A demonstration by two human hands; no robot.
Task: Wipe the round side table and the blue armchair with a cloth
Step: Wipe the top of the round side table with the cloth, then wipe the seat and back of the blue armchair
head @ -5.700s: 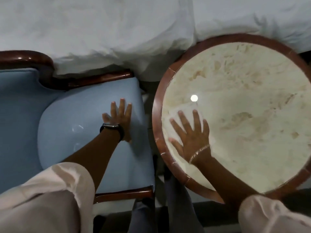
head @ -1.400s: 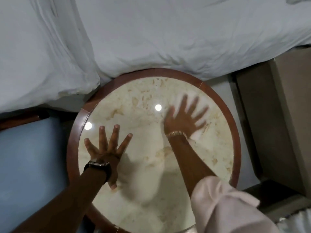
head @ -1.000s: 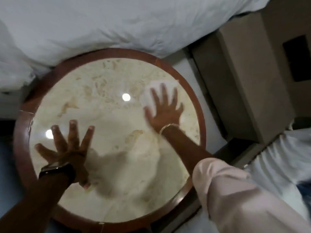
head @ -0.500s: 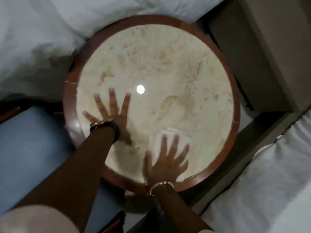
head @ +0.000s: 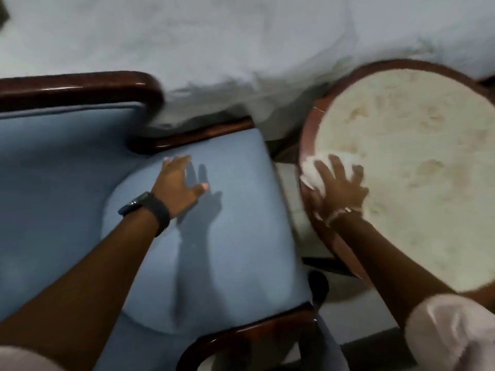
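Note:
The round side table (head: pixel 428 204) has a cream marble top and a reddish wooden rim, and sits at the right. My right hand (head: pixel 338 187) clutches a bunched white cloth (head: pixel 314 170) at the table's left edge. The blue armchair (head: pixel 230 236) fills the left and centre, with dark wooden arms. My left hand (head: pixel 178 184), a dark watch on its wrist, hovers over the seat cushion or rests lightly on it, fingers apart and holding nothing. The frame is blurred by motion.
White bedding (head: pixel 241 44) runs across the top, touching the chair's far arm (head: pixel 80 88) and the table's far rim. A narrow gap of pale floor (head: pixel 292 194) separates chair and table. The near wooden arm (head: pixel 241 341) curves at the bottom.
The view swung left, bringing the armchair in. My left hand left the tabletop and now sits over the chair seat. My right hand bunched the cloth and slid it to the table's left edge.

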